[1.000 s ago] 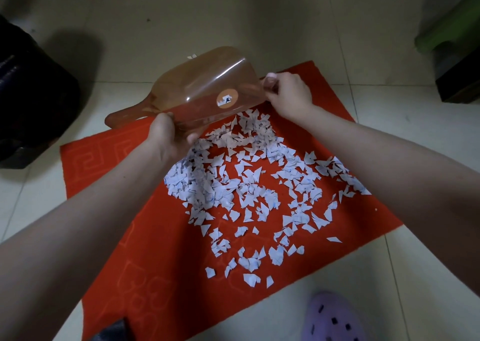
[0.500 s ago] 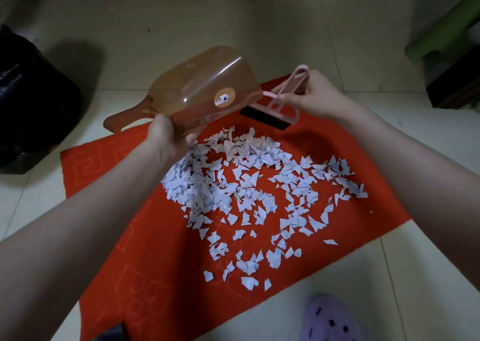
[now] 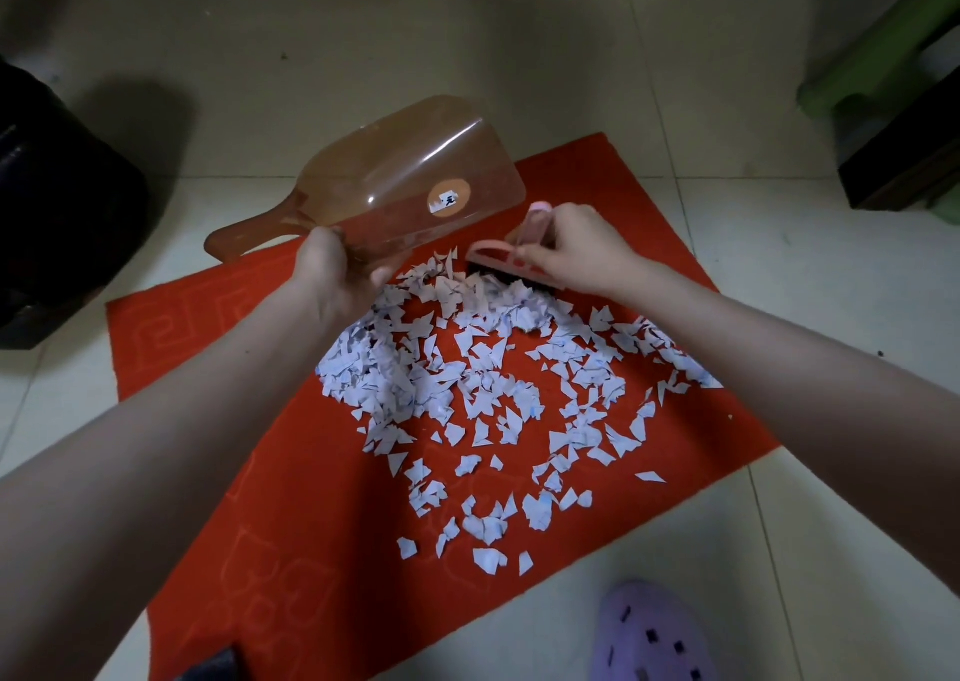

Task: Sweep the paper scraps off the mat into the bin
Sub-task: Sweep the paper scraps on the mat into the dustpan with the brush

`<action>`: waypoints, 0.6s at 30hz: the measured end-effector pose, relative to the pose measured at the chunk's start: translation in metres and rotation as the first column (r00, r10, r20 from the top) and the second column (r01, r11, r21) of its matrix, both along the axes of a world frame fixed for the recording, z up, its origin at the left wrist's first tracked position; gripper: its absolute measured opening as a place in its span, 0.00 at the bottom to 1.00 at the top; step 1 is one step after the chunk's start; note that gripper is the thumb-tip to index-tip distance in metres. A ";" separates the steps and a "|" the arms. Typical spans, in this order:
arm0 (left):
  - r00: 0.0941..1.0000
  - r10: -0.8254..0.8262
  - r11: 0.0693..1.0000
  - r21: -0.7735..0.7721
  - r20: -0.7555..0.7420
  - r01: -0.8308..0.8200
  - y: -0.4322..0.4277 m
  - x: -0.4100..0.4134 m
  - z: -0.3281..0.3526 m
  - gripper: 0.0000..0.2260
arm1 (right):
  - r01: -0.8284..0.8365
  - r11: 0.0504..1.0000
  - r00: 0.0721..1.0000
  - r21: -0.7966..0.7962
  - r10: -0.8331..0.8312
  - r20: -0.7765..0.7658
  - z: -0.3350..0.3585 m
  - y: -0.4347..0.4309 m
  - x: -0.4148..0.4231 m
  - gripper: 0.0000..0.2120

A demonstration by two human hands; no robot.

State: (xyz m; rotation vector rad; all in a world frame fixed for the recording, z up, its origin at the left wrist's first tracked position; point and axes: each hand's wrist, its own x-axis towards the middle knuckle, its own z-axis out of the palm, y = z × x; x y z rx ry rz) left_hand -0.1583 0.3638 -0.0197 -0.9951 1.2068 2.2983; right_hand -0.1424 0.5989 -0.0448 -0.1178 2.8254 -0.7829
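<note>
- The tiled floor (image 3: 571,83) is pale, smooth and glossy.
- The red mat (image 3: 291,498) lies on it at a slant. It has a flat, felt-like pile with faint embossed patterns.
- What I take for the bin (image 3: 57,223) is a dark, soft-looking bulk at the left edge of the frame, well apart from the pile.
- The paper scraps (image 3: 467,368) are thin, jagged white bits spread over the mat's middle, thickest at the upper left.
- The dustpan (image 3: 415,181) is translucent brown plastic, a scoop with a stub handle. It is held above the mat's upper edge with its mouth tilted toward lower right.
- My left hand (image 3: 332,275) has its grip curled round the pan's lower wall.
- My right hand (image 3: 576,249) has its grip closed on the brush's handle and is the nearer hand to the scraps.
- The brush (image 3: 498,259) has a pink back and dark bristles, which touch the pile's upper edge. Its long axis runs roughly left to right, so the scraps lie below it in the frame and the pan's mouth is just to its left.
</note>
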 end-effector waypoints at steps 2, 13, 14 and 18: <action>1.000 -0.007 1.000 0.007 -0.006 0.008 0.002 0.000 0.001 0.13 | 0.083 0.993 0.996 -0.087 -0.086 -0.024 0.005 0.009 0.002 0.08; 0.998 -0.055 0.998 -0.020 -0.019 0.055 0.009 0.006 0.007 0.14 | 0.201 0.972 0.978 0.118 -0.192 -0.086 -0.009 0.025 0.010 0.11; 0.998 -0.063 0.998 -0.030 -0.025 0.062 0.010 0.007 0.007 0.14 | 0.159 0.981 0.986 0.113 -0.153 -0.058 -0.009 0.022 0.013 0.11; 0.998 -0.059 0.998 -0.026 -0.033 0.058 0.009 0.006 0.005 0.12 | 0.172 0.981 0.982 -0.084 -0.178 -0.066 0.004 0.018 0.014 0.09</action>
